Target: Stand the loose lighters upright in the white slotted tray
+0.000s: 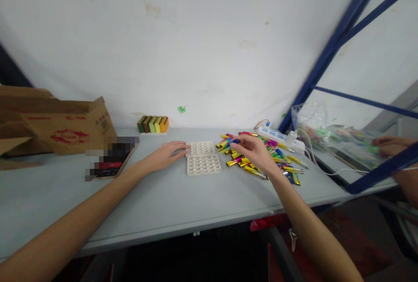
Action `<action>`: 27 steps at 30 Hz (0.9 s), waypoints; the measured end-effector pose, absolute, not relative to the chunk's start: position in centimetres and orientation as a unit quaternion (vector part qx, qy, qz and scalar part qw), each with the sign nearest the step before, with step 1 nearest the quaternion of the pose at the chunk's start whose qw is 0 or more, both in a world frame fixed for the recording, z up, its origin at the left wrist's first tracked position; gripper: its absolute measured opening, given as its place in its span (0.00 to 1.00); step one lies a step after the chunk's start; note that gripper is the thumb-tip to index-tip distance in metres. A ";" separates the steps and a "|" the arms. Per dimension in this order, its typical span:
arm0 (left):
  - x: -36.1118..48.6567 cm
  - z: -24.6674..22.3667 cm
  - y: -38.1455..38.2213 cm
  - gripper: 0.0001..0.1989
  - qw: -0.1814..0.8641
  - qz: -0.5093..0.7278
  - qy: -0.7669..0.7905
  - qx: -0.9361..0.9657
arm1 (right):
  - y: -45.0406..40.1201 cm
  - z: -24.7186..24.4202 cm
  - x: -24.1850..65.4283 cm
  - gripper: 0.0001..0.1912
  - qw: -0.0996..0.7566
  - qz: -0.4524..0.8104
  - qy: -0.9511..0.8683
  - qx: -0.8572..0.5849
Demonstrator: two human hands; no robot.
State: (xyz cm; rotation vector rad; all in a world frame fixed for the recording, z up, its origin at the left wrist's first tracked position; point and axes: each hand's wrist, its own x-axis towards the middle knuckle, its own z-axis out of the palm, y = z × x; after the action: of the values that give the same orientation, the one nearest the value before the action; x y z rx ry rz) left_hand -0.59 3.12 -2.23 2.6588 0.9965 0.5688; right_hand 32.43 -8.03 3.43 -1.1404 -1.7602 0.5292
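A white tray [204, 165] with rows of round holes lies on the table, made up of two sections one behind the other. My left hand [170, 156] rests at its left edge, fingers stretched out and fingertips touching the rear section. To the right, slim shiny sticks [251, 169] in gold, blue, pink and green form a loose pile, several with silvery ends. Over the near-left part of this pile is my right hand [253, 151], its thumb and fingers pinched around a bluish shiny stick [234, 141]. The fingers partly cover that stick.
Against the wall stands a block of green, yellow and orange pieces [153, 124]. A phone [114, 158] and brown cardboard box [72, 125] are at left. Behind the pile lies a white power strip [281, 137]. Beyond a blue frame [326, 60], another person's hand [392, 145] is near plastic bags.
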 end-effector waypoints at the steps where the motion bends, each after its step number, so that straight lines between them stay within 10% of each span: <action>1: -0.6 -2.2 3.0 0.29 0.123 0.196 0.348 0.909 | -6.8 3.8 31.7 0.19 0.497 0.254 -0.699 -0.447; 13: -0.2 -2.0 2.4 0.27 0.113 0.212 0.357 0.903 | -2.3 1.1 25.5 0.22 0.549 0.532 -0.556 -0.326; 27: -1.1 -2.2 2.9 0.21 0.050 0.234 0.387 0.891 | -2.7 -0.1 27.6 0.17 0.256 0.084 -0.851 -0.450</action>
State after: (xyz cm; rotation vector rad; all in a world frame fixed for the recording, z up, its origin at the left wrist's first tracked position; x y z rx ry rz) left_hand -1.10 2.93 -2.15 2.7123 1.1788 0.7120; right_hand 27.58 -2.67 -0.13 -1.2220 -2.3105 0.2272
